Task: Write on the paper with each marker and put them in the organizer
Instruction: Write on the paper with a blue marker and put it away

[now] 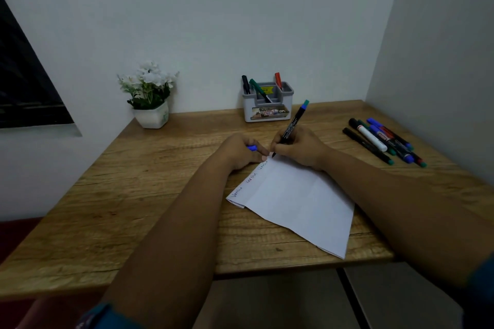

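Observation:
A white sheet of paper (299, 200) lies angled on the wooden desk, with three handwritten words along its left edge. My right hand (302, 148) grips a black marker (294, 121) with a blue-green end, its tip touching the paper's far corner. My left hand (240, 151) rests at that corner, fingers pressing the sheet, and is closed on a blue cap (251, 147). A grey and white organizer (267, 109) stands at the back against the wall, holding a black, a green and a red marker. Several more markers (382, 140) lie in a loose pile at the right.
A white pot of white flowers (149, 96) stands at the back left of the desk (133, 195). Walls close the back and right sides. The desk's front edge runs just under my forearms. A dark window frame (24, 83) is at the left.

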